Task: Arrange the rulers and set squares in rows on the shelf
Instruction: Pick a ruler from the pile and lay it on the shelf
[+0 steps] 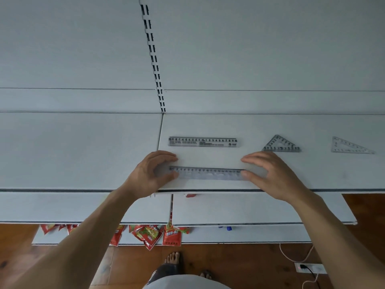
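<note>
Both hands, L & R, pinch the ends of the near clear ruler, flat on the shelf w/ fingers half curled. It looks thin, light, stiff, slippery, so hold the ends.

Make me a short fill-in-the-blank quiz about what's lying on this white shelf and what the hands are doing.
1. Both hands, left hand and right hand, hold the ends of the near clear plastic ruler, which lies ____ the far clear ruler.
2. The clear set squares on the white shelf number ____.
3. Both set squares, the nearer one and the farther one, lie to the ____ of the rulers.

Missing words: parallel to; two; right
</note>
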`<act>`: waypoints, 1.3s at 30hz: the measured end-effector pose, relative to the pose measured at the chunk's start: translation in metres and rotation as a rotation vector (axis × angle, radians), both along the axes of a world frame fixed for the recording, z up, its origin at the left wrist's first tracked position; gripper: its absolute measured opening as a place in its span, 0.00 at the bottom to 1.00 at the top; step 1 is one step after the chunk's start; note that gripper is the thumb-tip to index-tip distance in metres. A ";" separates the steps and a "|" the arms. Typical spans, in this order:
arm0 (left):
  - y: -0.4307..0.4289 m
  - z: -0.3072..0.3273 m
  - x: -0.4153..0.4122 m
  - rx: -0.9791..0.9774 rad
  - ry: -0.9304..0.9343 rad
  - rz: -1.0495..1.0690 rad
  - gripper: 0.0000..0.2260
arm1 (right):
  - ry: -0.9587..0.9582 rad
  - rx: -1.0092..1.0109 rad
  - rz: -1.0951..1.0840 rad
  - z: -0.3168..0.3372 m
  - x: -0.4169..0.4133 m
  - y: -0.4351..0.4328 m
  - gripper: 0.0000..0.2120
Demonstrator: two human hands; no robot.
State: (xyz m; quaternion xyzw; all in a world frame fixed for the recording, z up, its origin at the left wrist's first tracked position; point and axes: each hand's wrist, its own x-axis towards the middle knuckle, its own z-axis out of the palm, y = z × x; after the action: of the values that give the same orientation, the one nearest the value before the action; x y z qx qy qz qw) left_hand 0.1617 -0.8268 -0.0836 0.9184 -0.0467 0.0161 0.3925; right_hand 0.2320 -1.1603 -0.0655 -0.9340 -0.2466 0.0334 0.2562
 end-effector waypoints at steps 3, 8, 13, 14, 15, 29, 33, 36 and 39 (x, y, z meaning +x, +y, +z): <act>-0.008 0.008 -0.006 -0.134 0.058 0.081 0.18 | -0.033 0.016 -0.025 0.003 0.003 0.012 0.15; -0.007 0.020 -0.039 0.050 -0.004 0.279 0.16 | -0.055 0.012 -0.002 0.001 0.009 0.052 0.15; 0.014 0.025 -0.100 0.264 0.009 0.451 0.18 | -0.049 0.030 0.121 -0.004 -0.005 0.125 0.14; 0.021 0.025 -0.114 0.306 0.028 0.473 0.18 | -0.044 0.039 0.142 -0.003 -0.011 0.142 0.14; 0.029 0.025 -0.127 0.340 0.051 0.502 0.18 | -0.045 0.046 0.165 -0.001 -0.017 0.158 0.14; 0.248 0.033 -0.325 0.424 0.198 0.916 0.19 | -0.061 0.034 0.516 0.030 -0.172 0.471 0.15; 0.308 0.038 -0.366 0.430 0.194 1.002 0.18 | -0.056 0.043 0.571 0.037 -0.210 0.543 0.14; 0.342 0.039 -0.374 0.413 0.197 1.010 0.19 | -0.054 0.015 0.596 0.038 -0.218 0.579 0.14; 0.376 0.035 -0.366 0.381 0.180 1.012 0.19 | -0.057 -0.004 0.598 0.036 -0.214 0.611 0.15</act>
State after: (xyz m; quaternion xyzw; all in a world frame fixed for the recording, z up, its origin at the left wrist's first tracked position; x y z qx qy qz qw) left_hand -0.2047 -0.4509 -0.0481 0.8788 0.4326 0.1153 0.1650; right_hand 0.0185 -0.5490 -0.0295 -0.8212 -0.5176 0.0815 0.2260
